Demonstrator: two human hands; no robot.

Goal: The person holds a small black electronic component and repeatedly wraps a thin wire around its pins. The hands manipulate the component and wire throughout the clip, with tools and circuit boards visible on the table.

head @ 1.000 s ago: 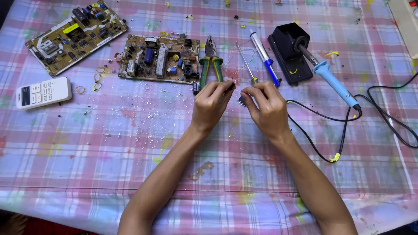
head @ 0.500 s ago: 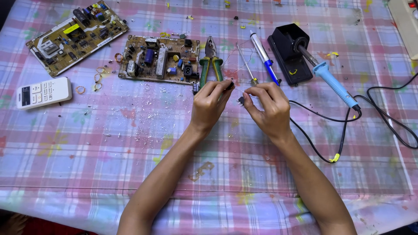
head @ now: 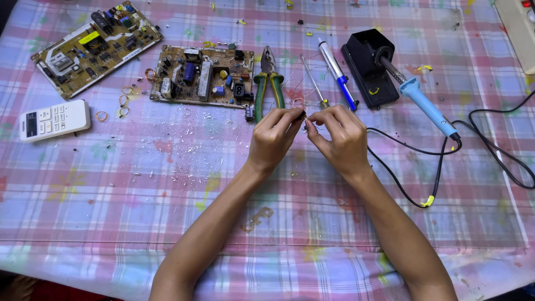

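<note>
A plaid-covered bench [head: 111, 223] is carrying two circuit boards [head: 203, 76], a soldering iron [head: 426, 106] and green-handled pliers [head: 268, 83]. Above its middle, the left hand [head: 273, 136] and right hand [head: 340, 139] are meeting fingertip to fingertip, both pinching a tiny dark component [head: 304, 116] just below the pliers.

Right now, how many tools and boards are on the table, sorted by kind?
Circuit boards: 2, the angled board and the flat board
Pliers: 1
Soldering iron: 1
Iron stand: 1
Blue-tipped pen tool: 1
Thin screwdriver: 1
Remote control: 1
Total: 8
</note>
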